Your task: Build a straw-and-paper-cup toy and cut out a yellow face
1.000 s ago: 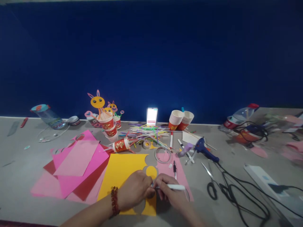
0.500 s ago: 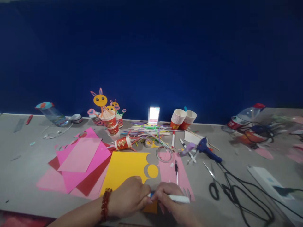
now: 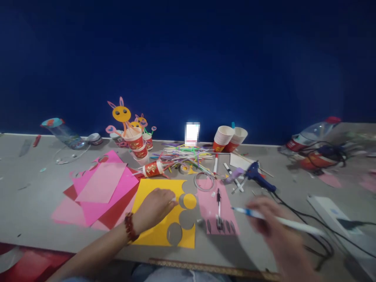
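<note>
My right hand (image 3: 267,219) is closed round a white marker (image 3: 293,224) with a blue collar, its bare tip pointing left. My left hand (image 3: 157,207) is over the yellow paper (image 3: 188,238), fingers pinched on a small white marker cap (image 3: 173,199), mostly hidden. Round holes are cut along that sheet's right side, and a yellow paper circle (image 3: 189,201) lies at its edge. Between the hands is a pink paper strip (image 3: 207,209) with narrow cut-outs; a black pen (image 3: 219,203) and a tape ring (image 3: 196,184) rest on it.
Pink and red sheets (image 3: 100,184) are piled at left. Behind stand bunny-decorated paper cups (image 3: 132,138), loose coloured sticks (image 3: 182,153) and stacked cups (image 3: 223,137). A blue glue gun (image 3: 258,178), black cables (image 3: 293,207) and a white power strip (image 3: 331,215) lie at right.
The marker has come uncapped. My right hand has moved right with it, while my left hand has moved up and left with the cap. The view has tilted down slightly.
</note>
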Motion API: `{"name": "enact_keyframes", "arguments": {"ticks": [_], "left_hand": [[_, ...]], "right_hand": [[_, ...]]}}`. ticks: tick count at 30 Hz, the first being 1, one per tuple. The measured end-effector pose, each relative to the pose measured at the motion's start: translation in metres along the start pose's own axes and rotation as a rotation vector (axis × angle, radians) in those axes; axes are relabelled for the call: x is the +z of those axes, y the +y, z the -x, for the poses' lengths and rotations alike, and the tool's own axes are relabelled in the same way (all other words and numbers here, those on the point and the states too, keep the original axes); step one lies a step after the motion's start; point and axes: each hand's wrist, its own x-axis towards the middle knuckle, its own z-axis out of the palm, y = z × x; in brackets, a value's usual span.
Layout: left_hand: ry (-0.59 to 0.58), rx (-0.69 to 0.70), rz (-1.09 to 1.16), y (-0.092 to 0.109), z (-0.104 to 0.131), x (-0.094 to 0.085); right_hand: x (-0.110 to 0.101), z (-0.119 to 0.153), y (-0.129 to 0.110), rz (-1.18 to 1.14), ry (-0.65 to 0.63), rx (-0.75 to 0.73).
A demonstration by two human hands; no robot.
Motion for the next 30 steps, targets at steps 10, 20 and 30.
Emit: {"name": "enact_keyframes", "arguments": {"ticks": [10, 20, 30], "left_hand": [[0.149, 0.004, -0.146, -0.010, -0.038, 0.042], [0.115, 0.300, 0.021, 0.008, -0.008, 0.054], [0.079, 0.304, 0.039, 0.002, -0.007, 0.060]], "right_hand": [[0.081, -0.007, 0.046, 0.074, -0.149, 0.127], [0.121, -0.029, 0.056, 0.170, -0.077, -0.064], [0.134, -0.043, 0.081, 0.273, -0.028, -0.155]]}}
